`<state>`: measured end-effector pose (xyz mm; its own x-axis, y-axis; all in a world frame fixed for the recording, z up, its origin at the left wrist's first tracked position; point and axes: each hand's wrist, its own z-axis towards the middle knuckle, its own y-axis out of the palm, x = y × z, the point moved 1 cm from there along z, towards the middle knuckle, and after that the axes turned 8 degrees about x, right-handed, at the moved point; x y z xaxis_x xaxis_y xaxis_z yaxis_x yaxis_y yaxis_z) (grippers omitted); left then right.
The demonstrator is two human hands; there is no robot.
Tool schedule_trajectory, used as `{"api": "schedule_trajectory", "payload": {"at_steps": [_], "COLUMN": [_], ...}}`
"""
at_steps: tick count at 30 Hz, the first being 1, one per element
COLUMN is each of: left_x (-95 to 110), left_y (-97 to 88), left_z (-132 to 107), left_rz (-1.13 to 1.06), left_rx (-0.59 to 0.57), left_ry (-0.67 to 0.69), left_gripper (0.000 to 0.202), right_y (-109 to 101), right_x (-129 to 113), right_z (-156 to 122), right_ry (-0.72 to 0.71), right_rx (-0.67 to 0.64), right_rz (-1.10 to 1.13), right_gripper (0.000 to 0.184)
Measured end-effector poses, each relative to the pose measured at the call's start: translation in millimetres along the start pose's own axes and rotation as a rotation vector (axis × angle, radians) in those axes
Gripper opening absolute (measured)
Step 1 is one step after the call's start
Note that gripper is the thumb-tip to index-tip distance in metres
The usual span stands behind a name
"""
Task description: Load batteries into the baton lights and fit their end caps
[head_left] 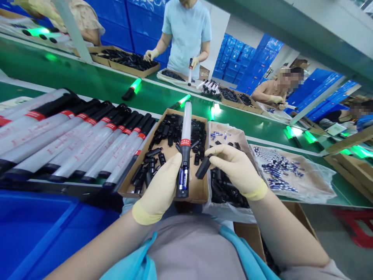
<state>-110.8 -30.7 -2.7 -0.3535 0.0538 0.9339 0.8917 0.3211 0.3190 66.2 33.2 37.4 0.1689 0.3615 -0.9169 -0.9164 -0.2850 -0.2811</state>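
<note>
My left hand (161, 182), in a cream glove, grips the black handle of a light baton (184, 147) with a white tube and a red band. The handle's open end faces me and shows blue batteries inside. My right hand (236, 165), also gloved, pinches a small black cap (203, 168) just right of the handle. Both hands hover over a cardboard box of black caps (198, 186).
A row of finished batons (72, 140) lies on a rack at left. A bag of blue batteries (279, 169) sits at right. Lit green batons (132, 88) ride the green conveyor (87, 81). Other gloved workers stand and sit across it. A blue bin (43, 233) is at lower left.
</note>
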Motion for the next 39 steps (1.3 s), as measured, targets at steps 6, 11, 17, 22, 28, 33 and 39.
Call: {"api": "schedule_trajectory", "payload": {"at_steps": [6,11,17,22,28,33,39], "left_x": [-1.4,-8.4,-16.2,-17.4,-22.0,-13.9,-1.1], "left_y": [9.6,10.1,15.9,20.8,20.4,20.2,15.4], "left_z": [-3.6,-5.8,-5.4,-7.0,-3.1,-0.6,4.9], "left_rz": [0.188,0.291,0.174,0.041,-0.010,0.003,-0.011], "left_rx": [-0.013,-0.001,-0.033,-0.038,-0.009,-0.150,-0.118], "left_ry": [0.183,0.177,0.169,0.030,-0.002,0.040,-0.049], "left_gripper": [0.039,0.041,0.040,0.045,0.056,0.039,0.030], "right_y": [22.1,15.9,20.5,25.5,25.3,22.8,21.6], "right_x": [-9.7,-8.1,-7.6,-0.9,7.7,11.1,-7.3], "right_z": [-21.1,-22.1,-29.8,-34.6,-30.3,-26.6,-34.7], "right_ry": [-0.035,-0.067,-0.240,-0.182,-0.049,0.022,-0.654], "right_rx": [-0.087,-0.139,-0.047,0.072,-0.001,0.028,-0.051], "right_rz": [0.162,0.014,-0.248,-0.231,-0.097,-0.030,-0.460], "right_gripper": [0.010,0.014,0.023,0.035,0.028,0.030,0.013]}}
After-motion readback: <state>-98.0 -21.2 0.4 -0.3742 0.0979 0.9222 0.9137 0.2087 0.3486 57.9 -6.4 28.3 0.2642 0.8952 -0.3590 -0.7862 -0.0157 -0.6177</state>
